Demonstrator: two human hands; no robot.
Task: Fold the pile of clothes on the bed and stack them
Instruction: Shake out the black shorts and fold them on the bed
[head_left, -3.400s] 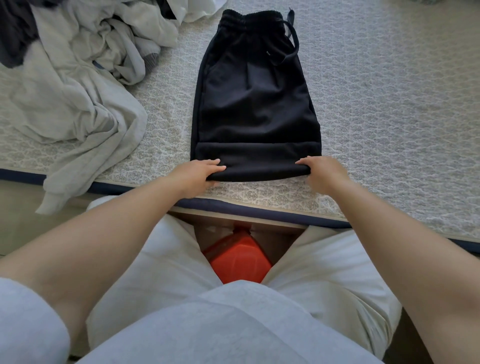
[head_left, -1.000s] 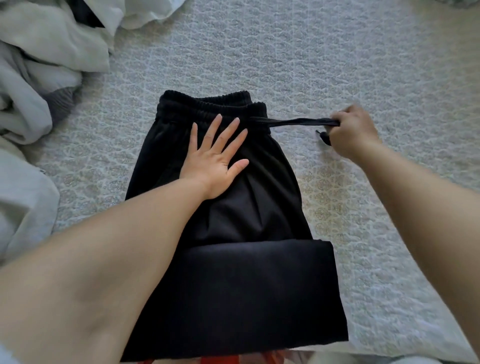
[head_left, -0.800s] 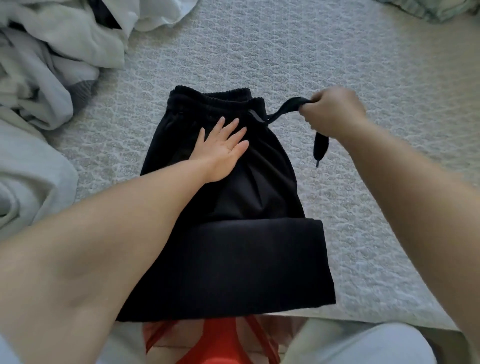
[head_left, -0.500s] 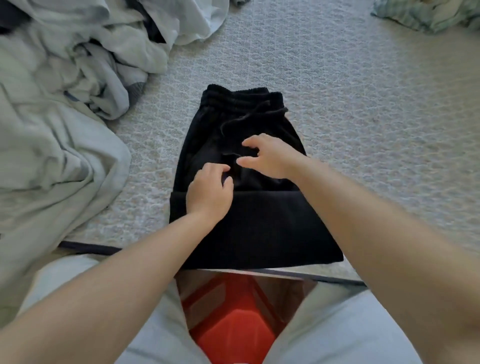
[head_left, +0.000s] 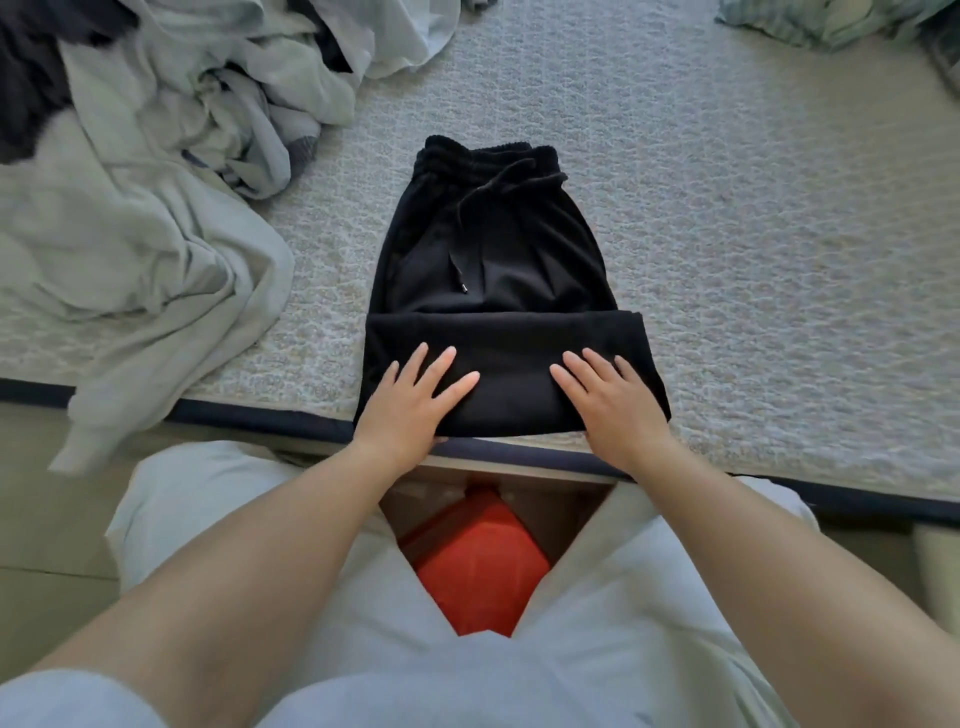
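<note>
The string (head_left: 462, 244) is let go now and lies on top of the black shorts (head_left: 493, 270) near the edge of the bed (head_left: 753, 234). The left hand (head_left: 415, 400) and right hand (head_left: 613, 400) have moved down to lie flat, fingers straight, on the folded bottom part, holding nothing. I think the next fold comes now, and the big pile of clothes (head_left: 156, 182) still waits.

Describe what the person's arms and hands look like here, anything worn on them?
Both forearms are bare, with no sleeves over them. The left hand and right hand wear no gloves, and no rings, watch or bracelets show. Nails look short and unpainted. A pale grey sleeve edge shows at the lower left corner.
</note>
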